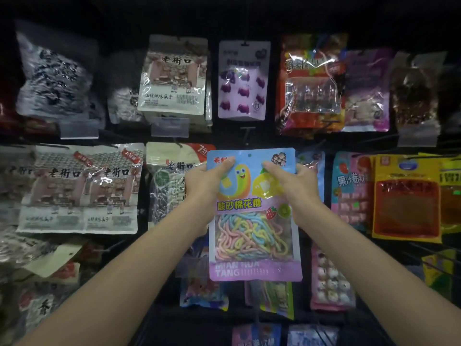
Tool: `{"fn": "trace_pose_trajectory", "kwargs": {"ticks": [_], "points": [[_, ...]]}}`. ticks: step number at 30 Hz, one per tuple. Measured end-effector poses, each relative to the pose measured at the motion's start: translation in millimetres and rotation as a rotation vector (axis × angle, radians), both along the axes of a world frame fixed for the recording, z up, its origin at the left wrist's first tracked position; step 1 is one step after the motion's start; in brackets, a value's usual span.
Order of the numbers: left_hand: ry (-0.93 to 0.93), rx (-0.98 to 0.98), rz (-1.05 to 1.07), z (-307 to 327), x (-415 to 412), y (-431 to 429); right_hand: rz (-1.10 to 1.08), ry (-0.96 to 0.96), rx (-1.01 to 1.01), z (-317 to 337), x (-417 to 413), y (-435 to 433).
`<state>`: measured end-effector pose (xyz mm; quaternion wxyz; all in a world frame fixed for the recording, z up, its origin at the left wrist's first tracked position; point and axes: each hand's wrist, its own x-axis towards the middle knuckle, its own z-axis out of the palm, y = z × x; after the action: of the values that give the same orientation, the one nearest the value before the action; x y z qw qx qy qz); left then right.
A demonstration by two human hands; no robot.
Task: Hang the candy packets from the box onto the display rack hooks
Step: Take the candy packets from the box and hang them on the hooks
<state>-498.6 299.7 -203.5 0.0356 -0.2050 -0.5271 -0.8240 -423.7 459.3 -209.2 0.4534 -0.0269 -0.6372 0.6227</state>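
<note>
Before the dark display rack [224,136], at centre frame, a candy packet [249,203] is held upright and facing the viewer, clear of any hook; its punched hole [249,154] sits just below the top edge; a clear window in its lower half shows pastel candy strings. Left hand [207,183] grips the packet's upper left edge, thumb laid across the front, fingers curled behind it; right hand [298,186] grips the upper right edge in mirror fashion. Directly above hangs a purple packet [243,81]; to the left hang white seed packets [79,188]; to the right, a pink packet [349,191] and a yellow-and-red packet [406,196]; further packets hang behind and below the held one.
</note>
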Motion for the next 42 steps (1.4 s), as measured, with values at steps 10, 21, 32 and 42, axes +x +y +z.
{"fn": "trace_pose_trajectory", "kwargs": {"ticks": [10, 21, 32, 42], "points": [[-0.026, 0.067, 0.04, 31, -41, 22, 0.008, 0.014, -0.026, 31, -27, 10], [-0.039, 0.015, 0.123, 35, -50, 24, 0.006, -0.06, -0.087, 36, -38, 12], [-0.08, -0.243, 0.125, 2, -36, 20, 0.001, -0.247, -0.214, 28, -47, 13], [0.054, -0.598, 0.078, -62, -9, -18, 0.101, -0.555, 0.193, -29, 7, 15]]}}
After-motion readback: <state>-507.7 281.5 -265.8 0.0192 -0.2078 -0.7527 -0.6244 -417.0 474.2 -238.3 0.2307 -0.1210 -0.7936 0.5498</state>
